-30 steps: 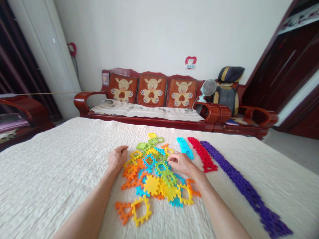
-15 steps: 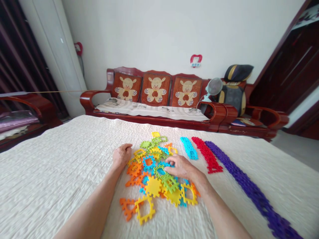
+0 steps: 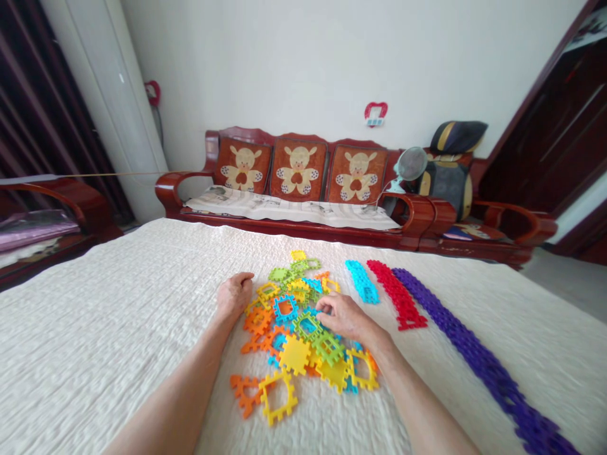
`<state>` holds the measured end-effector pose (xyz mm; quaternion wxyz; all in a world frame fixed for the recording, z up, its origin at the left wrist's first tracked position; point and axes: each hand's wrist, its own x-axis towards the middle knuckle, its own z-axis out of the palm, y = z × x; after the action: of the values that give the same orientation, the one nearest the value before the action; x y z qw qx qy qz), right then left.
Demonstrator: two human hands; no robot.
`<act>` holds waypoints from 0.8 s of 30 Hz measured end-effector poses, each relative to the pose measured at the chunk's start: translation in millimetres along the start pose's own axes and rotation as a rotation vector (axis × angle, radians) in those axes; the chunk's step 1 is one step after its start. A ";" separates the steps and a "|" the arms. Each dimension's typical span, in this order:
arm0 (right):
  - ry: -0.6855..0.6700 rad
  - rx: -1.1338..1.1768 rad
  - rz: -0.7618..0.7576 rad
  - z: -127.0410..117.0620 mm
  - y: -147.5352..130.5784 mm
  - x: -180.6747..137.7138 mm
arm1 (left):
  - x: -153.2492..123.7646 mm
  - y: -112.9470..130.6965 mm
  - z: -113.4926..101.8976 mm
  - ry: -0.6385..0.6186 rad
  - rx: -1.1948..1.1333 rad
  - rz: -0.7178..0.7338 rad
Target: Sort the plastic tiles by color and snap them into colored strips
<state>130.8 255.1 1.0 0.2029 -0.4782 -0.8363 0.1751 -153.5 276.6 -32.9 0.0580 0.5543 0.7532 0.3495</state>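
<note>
A heap of plastic interlocking tiles in yellow, orange, green and blue lies between my hands. My left hand (image 3: 235, 296) rests at the heap's left edge, fingers curled in, with no tile showing in it. Over the right side is my right hand (image 3: 345, 316), its fingers bent and drawn together above the blue tiles; whether anything is pinched there is hidden. Just below those fingertips lies a green frame tile (image 3: 300, 333). A blue frame tile (image 3: 275, 308) sits between the hands. Nearer me are a solid yellow tile (image 3: 295, 355) and a yellow frame tile (image 3: 265, 404).
Right of the heap lie rows of joined tiles: a short light-blue row (image 3: 362, 282), a red row (image 3: 396, 294) and a long purple row (image 3: 467, 347). All rest on a white quilted cover (image 3: 142, 303). Behind stands a wooden sofa (image 3: 284, 229) with a small fan (image 3: 410, 164).
My right thumb has drawn back slightly from the green frame tile, closer to the other fingers. The left hand stays in place. The view has shifted a little.
</note>
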 end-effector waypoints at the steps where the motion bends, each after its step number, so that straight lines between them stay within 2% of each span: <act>1: 0.013 -0.026 0.004 0.7 -1.8 -0.2 | 0.2 -0.3 0.2 0.000 -0.001 -0.001; 6: 0.060 -0.138 0.062 1.3 -14.2 -1.1 | 0.6 -1.3 1.1 0.001 -0.010 -0.004; 10: 0.069 -0.127 0.040 -1.2 -12.6 -0.1 | -0.3 0.7 -0.2 0.000 -0.010 -0.001; 16: 0.184 0.071 0.101 -9.5 4.4 4.7 | -0.1 0.8 -0.4 0.000 -0.007 0.004; 24: 0.169 0.366 0.223 -22.4 11.8 6.7 | -1.5 0.5 0.4 0.028 0.014 0.030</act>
<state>147.6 268.8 15.6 0.3351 -0.5357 -0.7126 0.3047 -152.4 275.6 -33.4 0.0384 0.5609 0.7481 0.3526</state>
